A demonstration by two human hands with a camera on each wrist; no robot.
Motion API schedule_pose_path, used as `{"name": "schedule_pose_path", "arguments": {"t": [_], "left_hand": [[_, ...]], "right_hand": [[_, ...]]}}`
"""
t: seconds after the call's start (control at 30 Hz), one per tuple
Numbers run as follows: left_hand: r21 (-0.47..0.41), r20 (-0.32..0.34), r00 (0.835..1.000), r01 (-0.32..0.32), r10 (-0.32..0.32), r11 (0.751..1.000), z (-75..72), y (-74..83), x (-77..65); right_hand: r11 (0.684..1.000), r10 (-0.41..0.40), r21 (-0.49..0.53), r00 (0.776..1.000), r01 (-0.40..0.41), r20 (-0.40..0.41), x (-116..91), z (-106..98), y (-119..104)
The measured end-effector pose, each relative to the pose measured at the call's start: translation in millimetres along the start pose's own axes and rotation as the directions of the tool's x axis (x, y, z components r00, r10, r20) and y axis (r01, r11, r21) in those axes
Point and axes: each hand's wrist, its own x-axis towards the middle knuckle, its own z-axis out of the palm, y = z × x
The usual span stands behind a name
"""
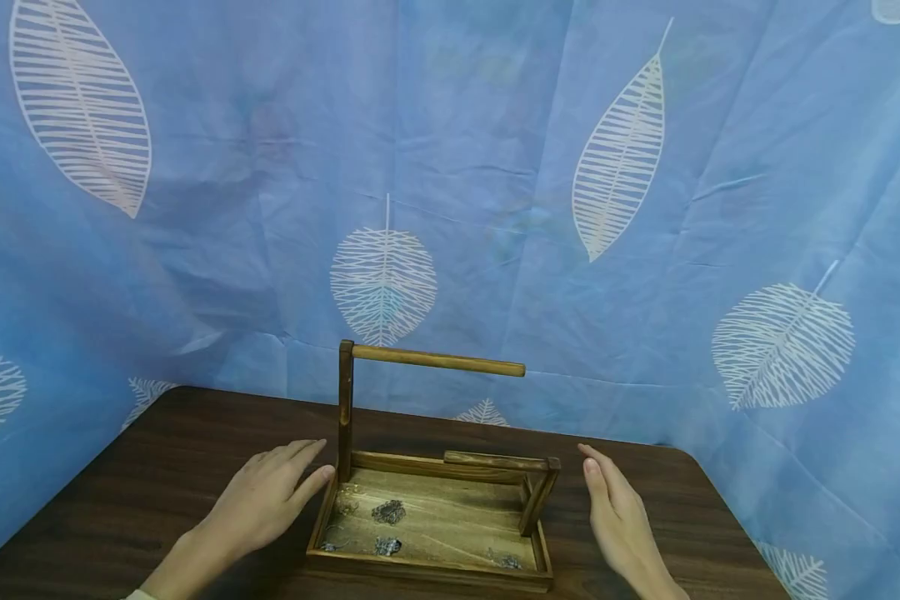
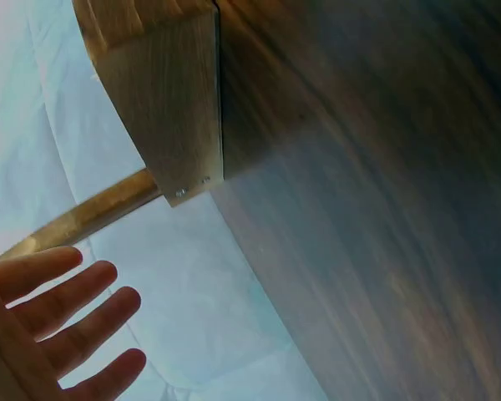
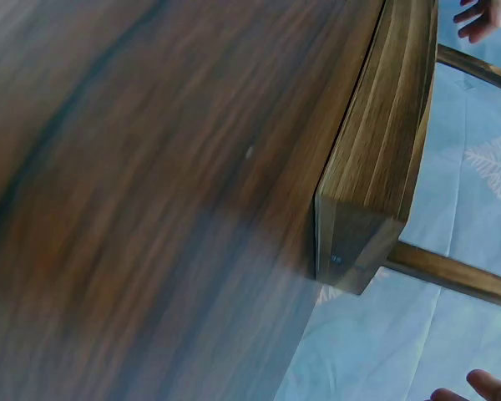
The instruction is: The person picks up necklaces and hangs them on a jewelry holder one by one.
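Note:
A wooden jewelry tray sits on the table, with a tall post carrying a bar at its left and a shorter post with a lower bar at its right. Inside lie small heaps of what look like fine chains: a dark heap, a silvery heap, and another small heap near the right front corner. My left hand hovers by the tray's left end, fingers extended, thumb close to the tall post. On the other side my right hand is held apart from the tray, fingers straight and holding nothing.
The dark wood-grain table extends to both sides of the tray. Behind it hangs a blue curtain printed with white leaves, which also comes around at the left and right.

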Motion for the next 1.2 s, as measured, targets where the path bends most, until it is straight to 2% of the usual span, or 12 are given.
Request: {"name": "schedule_pose_path", "arguments": {"t": [0.27, 0.37, 0.63, 0.73, 0.97, 1.2], "left_hand": [[0.010, -0.032, 0.997, -0.070, 0.070, 0.998, 9.7, 11.6, 5.6], [0.005, -0.035, 0.994, -0.099, 0.099, 0.995, 15.5, 16.4, 8.5], [-0.028, -0.032, 0.976, -0.214, 0.213, 0.976, 31.3, 26.1, 17.4], [-0.055, -0.023, 0.971, -0.237, 0.236, 0.970, 36.7, 29.2, 21.4], [-0.140, 0.028, 0.971, -0.231, 0.237, 0.963, 45.7, 33.2, 28.1], [-0.220, 0.069, 0.958, -0.257, 0.278, 0.941, 51.9, 34.4, 33.0]], "right_hand": [[0.989, 0.056, 0.140, 0.998, -0.051, -0.036, -1, 14, -9], [0.978, 0.058, 0.204, 0.997, -0.046, -0.052, 1, 20, -12], [0.900, 0.106, 0.431, 0.993, -0.071, -0.057, 4, 33, -18], [0.885, 0.114, 0.460, 0.992, -0.076, -0.057, 4, 38, -21], [0.873, 0.126, 0.483, 0.988, -0.070, -0.085, 4, 52, -27], [0.848, 0.173, 0.521, 0.980, -0.096, -0.102, 3, 60, -31]]}}
